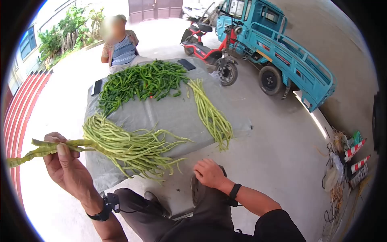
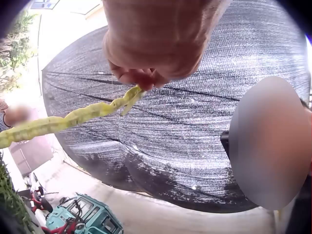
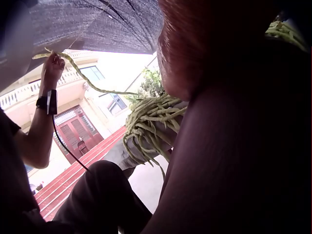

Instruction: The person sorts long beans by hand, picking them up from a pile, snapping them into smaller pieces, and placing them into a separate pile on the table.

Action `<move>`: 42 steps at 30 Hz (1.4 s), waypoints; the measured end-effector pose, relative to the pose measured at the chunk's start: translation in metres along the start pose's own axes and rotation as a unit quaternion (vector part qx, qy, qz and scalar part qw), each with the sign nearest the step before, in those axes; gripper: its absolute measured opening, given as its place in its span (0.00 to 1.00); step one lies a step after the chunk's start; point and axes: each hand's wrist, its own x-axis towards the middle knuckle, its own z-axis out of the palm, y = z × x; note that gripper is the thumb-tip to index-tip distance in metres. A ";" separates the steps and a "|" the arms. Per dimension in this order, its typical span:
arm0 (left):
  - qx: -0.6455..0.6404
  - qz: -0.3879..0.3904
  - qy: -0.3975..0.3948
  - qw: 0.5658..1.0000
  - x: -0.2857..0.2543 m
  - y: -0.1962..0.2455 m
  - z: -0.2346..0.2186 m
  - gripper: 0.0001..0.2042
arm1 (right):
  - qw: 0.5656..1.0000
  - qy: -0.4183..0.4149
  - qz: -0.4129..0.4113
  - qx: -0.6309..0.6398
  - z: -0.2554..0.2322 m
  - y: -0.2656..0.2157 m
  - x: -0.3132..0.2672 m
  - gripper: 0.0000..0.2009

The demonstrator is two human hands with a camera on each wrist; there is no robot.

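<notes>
My left hand (image 1: pixel 69 171) is raised at the table's left side and pinches a long bean (image 1: pixel 44 151) between thumb and fingers. In the left wrist view the bean (image 2: pixel 63 122) stretches from the fingertips to the left edge. Beside that hand, a large heap of long beans (image 1: pixel 125 141) hangs over the table's near edge. My right hand (image 1: pixel 209 173) rests on my right knee, fingers loosely curled and holding nothing. The right wrist view shows it dark and close up, with the bean heap (image 3: pixel 151 119) beyond it.
A grey cloth covers the table (image 1: pixel 169 117). Green peppers (image 1: pixel 145 80) are piled at its far side, between two phones (image 1: pixel 96 87). Another bundle of long beans (image 1: pixel 207 111) lies on the right. A person (image 1: pixel 123 48) sits opposite. A red scooter (image 1: pixel 209 50) and blue cargo tricycle (image 1: pixel 282 52) stand behind.
</notes>
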 end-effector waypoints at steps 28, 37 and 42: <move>-0.183 -0.478 -0.268 0.817 -0.164 0.009 0.037 0.06 | 0.809 -0.014 0.130 0.573 -0.098 -0.122 0.085 0.09; -0.094 -0.458 -0.318 0.824 -0.171 0.005 0.023 0.09 | 0.774 0.015 0.167 0.611 -0.092 -0.117 0.088 0.06; -0.015 -0.403 -0.362 0.841 -0.177 0.001 0.018 0.10 | 0.744 0.036 0.183 0.642 -0.098 -0.115 0.100 0.08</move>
